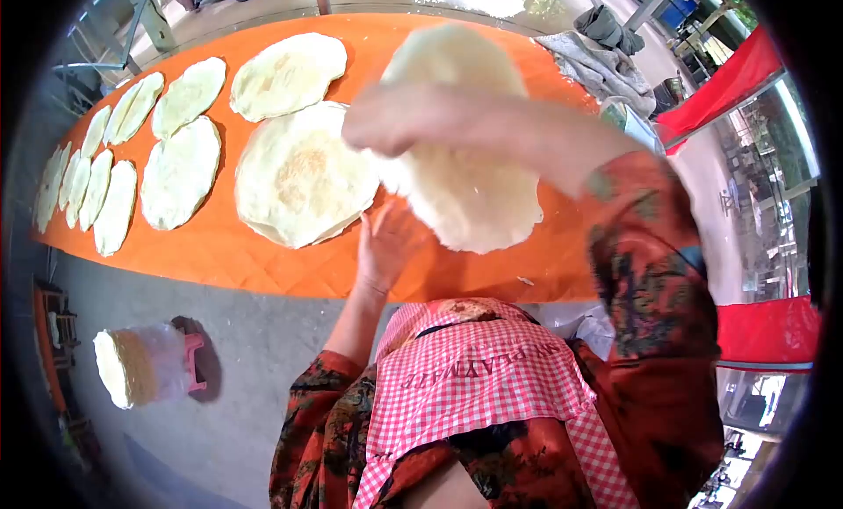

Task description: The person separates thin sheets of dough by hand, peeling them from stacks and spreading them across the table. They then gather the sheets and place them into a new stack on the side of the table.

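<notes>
Two large round flatbreads lie at the middle right of the orange-covered table, a lower one (pixel 474 197) and an upper one (pixel 457 57) that is blurred. Across them reaches my right arm; my right hand (pixel 386 118) is curled at their left edge, its fingers blurred, and any hold on the bread is hidden. My left hand (pixel 391 241) has its fingers spread near the lower bread's left edge, with nothing in it. Just left of my hands lies a browned flatbread (pixel 303 175), with another flatbread (pixel 290 74) above it.
Several more flatbreads (pixel 182 171) lie in rows along the left of the orange cloth (pixel 290 272). A grey cloth (pixel 601 65) is bunched at the back right. On the floor at lower left, a tall stack of flatbreads (pixel 127 368) stands by a pink stool (pixel 195 361).
</notes>
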Demonstrator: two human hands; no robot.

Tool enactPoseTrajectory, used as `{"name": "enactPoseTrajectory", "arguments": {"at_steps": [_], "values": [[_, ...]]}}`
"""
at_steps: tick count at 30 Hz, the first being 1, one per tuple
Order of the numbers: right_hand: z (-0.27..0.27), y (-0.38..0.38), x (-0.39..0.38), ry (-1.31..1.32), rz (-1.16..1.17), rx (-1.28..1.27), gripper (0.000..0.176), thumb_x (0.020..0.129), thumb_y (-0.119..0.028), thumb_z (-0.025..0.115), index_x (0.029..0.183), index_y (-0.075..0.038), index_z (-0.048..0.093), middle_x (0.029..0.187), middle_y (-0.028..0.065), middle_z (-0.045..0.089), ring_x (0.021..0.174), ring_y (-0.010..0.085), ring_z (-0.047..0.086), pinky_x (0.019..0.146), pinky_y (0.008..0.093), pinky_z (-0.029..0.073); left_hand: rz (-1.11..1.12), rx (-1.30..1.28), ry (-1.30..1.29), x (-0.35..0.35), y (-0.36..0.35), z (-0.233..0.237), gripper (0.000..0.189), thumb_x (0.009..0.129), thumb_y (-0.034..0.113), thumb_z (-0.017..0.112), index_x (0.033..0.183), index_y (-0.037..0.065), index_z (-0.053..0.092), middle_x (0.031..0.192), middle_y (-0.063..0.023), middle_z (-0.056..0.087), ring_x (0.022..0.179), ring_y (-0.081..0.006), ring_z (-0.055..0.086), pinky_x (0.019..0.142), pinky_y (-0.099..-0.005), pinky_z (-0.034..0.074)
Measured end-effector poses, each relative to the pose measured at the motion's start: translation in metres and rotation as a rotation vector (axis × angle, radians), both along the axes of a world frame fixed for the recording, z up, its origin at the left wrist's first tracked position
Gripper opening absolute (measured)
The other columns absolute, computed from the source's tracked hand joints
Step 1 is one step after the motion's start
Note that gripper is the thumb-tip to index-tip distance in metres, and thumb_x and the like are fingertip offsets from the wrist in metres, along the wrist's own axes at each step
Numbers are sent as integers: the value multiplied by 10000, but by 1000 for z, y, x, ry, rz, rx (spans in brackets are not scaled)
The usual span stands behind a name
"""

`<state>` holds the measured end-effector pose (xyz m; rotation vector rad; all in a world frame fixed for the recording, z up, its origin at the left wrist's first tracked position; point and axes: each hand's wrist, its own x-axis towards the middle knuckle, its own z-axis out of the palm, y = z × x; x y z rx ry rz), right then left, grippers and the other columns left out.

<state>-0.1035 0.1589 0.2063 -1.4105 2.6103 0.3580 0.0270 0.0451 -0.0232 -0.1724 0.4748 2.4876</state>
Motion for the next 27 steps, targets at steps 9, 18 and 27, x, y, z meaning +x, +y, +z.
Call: {"name": "enactPoseTrajectory", "arguments": {"at_steps": [9, 18, 27], "values": [[-218, 57, 148, -212, -600, -594, 537, 794, -341, 651, 1222, -43, 520, 1315, 126, 475, 1252, 287, 409, 1011, 447, 353, -56, 182, -179, 35, -8, -70, 706, 881, 684, 282, 1380, 186, 326, 1404, -84, 388, 1256, -310, 401, 980, -488, 377], [-271, 92, 161, -545, -985, -1012, 340, 893, -273, 553, 1108, -10, 564, 941, 208, 635, 866, 330, 625, 750, 401, 485, -69, -143, -136, 34, 7, -62, 447, 908, 266, 533, 1315, 157, 385, 1232, -48, 523, 1164, -263, 488, 924, -451, 431], [-264, 78, 171, -316, -946, -927, 293, 868, -264, 590, 1038, -25, 605, 855, 167, 650, 778, 299, 638, 696, 368, 492, -49, -285, -116, 30, 16, -70, 431, 879, 18, 492, 1284, 132, 398, 1189, -94, 545, 1070, -253, 557, 861, -418, 482]]}}
